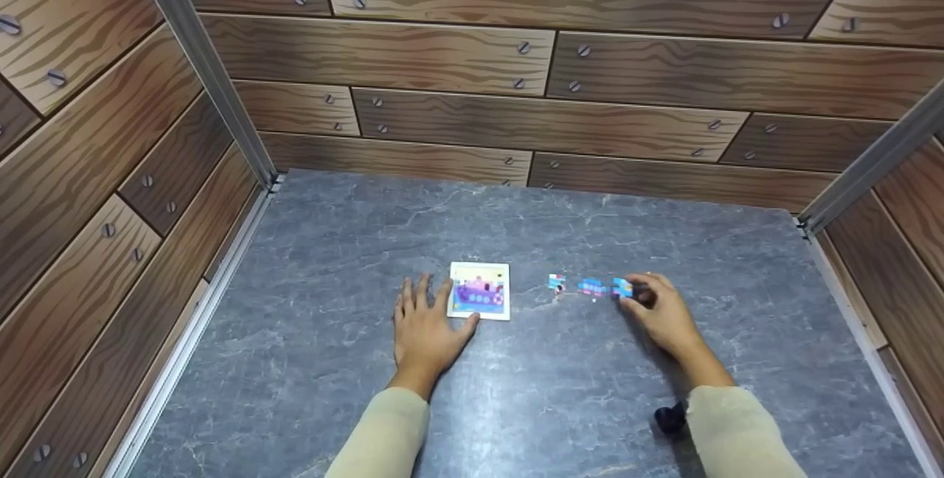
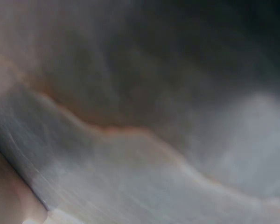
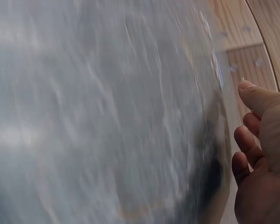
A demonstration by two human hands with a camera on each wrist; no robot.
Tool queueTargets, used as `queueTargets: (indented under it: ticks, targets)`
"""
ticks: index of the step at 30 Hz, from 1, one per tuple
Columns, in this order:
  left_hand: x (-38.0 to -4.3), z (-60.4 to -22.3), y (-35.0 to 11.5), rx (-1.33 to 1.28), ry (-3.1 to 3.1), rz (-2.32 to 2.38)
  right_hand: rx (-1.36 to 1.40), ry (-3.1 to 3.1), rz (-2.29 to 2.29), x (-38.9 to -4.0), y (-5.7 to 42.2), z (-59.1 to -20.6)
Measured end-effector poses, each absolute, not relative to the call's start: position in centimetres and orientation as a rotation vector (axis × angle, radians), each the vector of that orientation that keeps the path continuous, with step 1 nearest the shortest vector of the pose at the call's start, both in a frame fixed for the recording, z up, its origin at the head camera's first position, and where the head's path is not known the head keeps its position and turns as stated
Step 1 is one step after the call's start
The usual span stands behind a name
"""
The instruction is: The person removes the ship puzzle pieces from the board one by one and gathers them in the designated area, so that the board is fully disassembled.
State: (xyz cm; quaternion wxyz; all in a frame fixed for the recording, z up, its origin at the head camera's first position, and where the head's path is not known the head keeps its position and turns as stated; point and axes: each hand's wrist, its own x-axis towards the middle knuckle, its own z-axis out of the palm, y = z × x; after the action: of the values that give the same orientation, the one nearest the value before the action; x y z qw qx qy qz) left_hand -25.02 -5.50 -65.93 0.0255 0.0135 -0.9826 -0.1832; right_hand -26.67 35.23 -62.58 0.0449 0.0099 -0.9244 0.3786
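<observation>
In the head view my left hand (image 1: pixel 428 330) lies with fingers spread beside a small white-framed puzzle board (image 1: pixel 479 267), which shows a purple ship picture. Its index finger and thumb touch the board's left and lower edges. To the right, my right hand (image 1: pixel 667 316) pinches a blue jigsaw puzzle piece (image 1: pixel 622 287) between thumb and index finger. Two more pieces lie left of it: a blue-and-pink piece (image 1: pixel 591 287) and a blue, white and red piece (image 1: pixel 557 282). The right wrist view shows my right hand (image 3: pixel 266 144) with curled fingers; the piece cannot be seen there. The left wrist view is badly blurred.
The grey marble-patterned tabletop (image 1: pixel 332 242) is enclosed by wood-print panels (image 1: pixel 457 116) at the back and sides, with metal posts (image 1: pixel 206 57) at the corners. A dark round object (image 1: pixel 670 419) sits by the right sleeve.
</observation>
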Motion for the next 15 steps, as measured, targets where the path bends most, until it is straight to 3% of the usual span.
queueTargets:
  ticks: [15]
  targets:
    - [-24.9, -65.6, -5.5, 0.038, -3.056, -0.557, -0.034, -2.94, 1.098, -26.6, 36.7, -63.3]
